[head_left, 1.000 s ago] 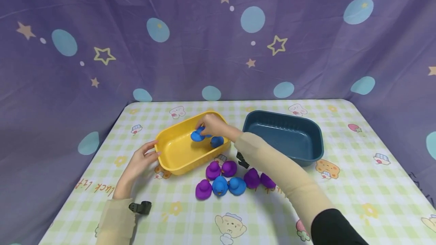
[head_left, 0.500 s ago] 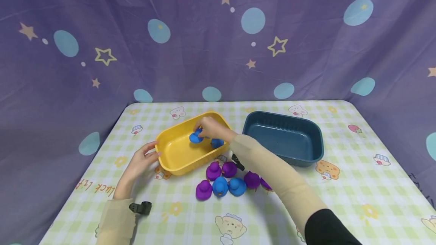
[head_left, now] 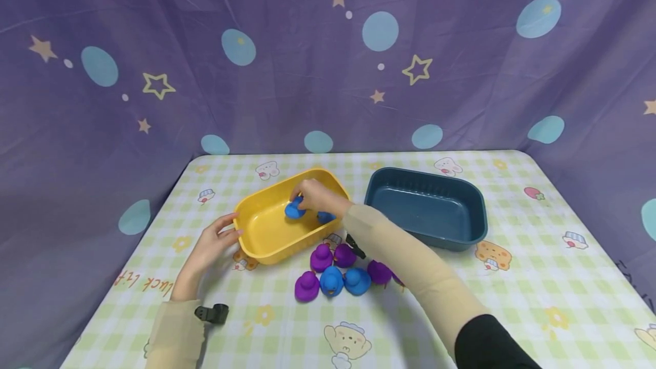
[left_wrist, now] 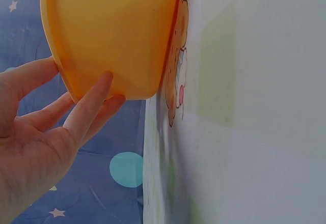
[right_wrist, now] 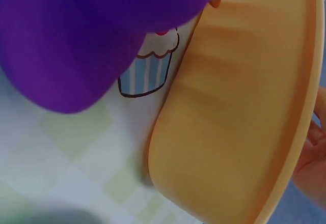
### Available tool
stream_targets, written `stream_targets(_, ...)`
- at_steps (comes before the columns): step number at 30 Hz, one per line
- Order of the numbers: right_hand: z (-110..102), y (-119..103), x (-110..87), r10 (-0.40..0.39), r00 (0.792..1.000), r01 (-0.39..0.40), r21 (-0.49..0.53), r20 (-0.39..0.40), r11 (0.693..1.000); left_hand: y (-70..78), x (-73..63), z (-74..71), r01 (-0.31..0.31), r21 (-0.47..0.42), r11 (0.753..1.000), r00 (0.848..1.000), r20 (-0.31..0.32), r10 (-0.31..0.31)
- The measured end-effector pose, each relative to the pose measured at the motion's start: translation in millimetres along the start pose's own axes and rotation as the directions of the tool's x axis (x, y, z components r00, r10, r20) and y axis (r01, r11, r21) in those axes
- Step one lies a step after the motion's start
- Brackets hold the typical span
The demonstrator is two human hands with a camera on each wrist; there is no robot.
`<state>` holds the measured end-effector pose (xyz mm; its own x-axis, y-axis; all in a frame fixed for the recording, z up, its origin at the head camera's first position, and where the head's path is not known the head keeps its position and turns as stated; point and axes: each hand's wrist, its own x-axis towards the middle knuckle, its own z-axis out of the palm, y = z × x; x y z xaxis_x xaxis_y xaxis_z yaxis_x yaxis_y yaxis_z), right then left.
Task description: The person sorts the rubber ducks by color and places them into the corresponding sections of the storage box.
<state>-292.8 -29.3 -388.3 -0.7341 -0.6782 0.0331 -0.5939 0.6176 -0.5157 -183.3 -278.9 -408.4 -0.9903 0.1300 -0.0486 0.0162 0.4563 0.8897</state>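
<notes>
A yellow plastic basin (head_left: 277, 244) stands angled on the table. At its left end my left hand (head_left: 212, 242) rests fairly straight fingers against the rim and outer wall; in the left wrist view, fingertips (left_wrist: 106, 79) touch the wall from outside. Inside the basin my right hand (head_left: 314, 193) pinches a blue rubber duck (head_left: 293, 209) low over the floor. Another blue duck (head_left: 325, 217) sits beside it, partly covered by the right wrist. The right wrist view shows the right hand (right_wrist: 311, 158) only in part, behind the basin's rim.
A dark teal basin (head_left: 427, 238) stands to the right, nothing in it. In front lie purple ducks (head_left: 306, 287) and two blue ducks (head_left: 331, 282), (head_left: 356, 281) in a cluster; the right sleeve (head_left: 410, 261) covers part of the cluster's right side. A purple duck (right_wrist: 76, 46) looms close in the right wrist view.
My right hand has shifted slightly left and lower with the blue duck, and the forearm has moved left, covering more of the rightmost purple duck. The left hand stays in place.
</notes>
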Motion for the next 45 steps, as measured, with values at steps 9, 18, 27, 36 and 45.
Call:
stream_targets(9,5,-1,0.9,0.012,1.000,-0.012,-0.011,0.021,1.000,-1.4,-1.2,0.1,0.011,0.003,1.000,1.000,-0.001,-0.011)
stream_targets(18,-3,-3,-4.7,-0.010,1.000,0.010,0.034,-0.006,0.999,-1.1,-1.4,-1.3,0.016,0.004,1.000,1.000,-0.003,-0.016)
stream_targets(27,-10,-4,-17.9,-0.054,0.998,0.057,0.074,-0.045,0.996,-0.5,-0.3,-1.1,-0.006,0.007,1.000,1.000,-0.001,0.006)
stream_targets(36,-13,-3,-31.0,-0.094,0.993,0.100,0.088,-0.071,0.991,-1.9,1.8,-0.6,-0.008,0.007,1.000,1.000,0.002,0.008)
stream_targets(45,-18,-5,-50.7,-0.154,0.985,0.162,0.109,-0.079,0.981,-2.5,2.0,-0.5,-0.013,-0.011,1.000,1.000,0.001,0.013)
